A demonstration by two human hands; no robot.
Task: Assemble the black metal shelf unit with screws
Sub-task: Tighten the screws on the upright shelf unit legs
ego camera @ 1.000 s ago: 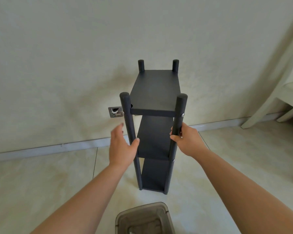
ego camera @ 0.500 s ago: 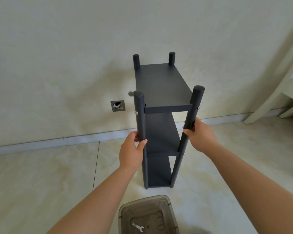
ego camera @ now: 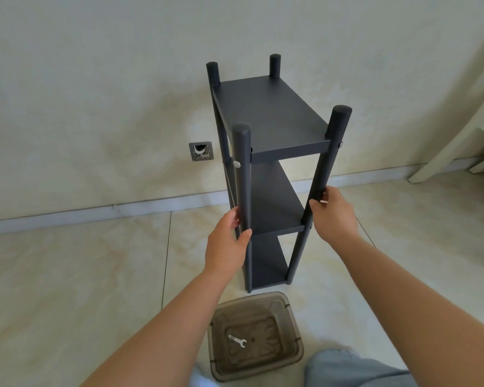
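The black metal shelf unit [ego camera: 271,113] stands upright on the tiled floor, close to the wall, with three shelves between four round posts. Silver screw heads show on the near left post [ego camera: 237,164] and near right post [ego camera: 340,144]. My left hand [ego camera: 228,244] is wrapped around the near left post just above the middle shelf. My right hand [ego camera: 334,215] grips the near right post at about the same height.
A translucent brown plastic bin [ego camera: 292,328] sits on the floor in front of the shelf, with a small silver wrench [ego camera: 237,340] inside. A metal wall plate [ego camera: 201,151] is left of the shelf. A pale furniture leg [ego camera: 442,152] stands right. My knee [ego camera: 355,370] shows lower right.
The shelf unit has turned, its near end swinging right and closer to me. My left hand went from open beside the post to closed around it. The view tilted down, showing the bin.
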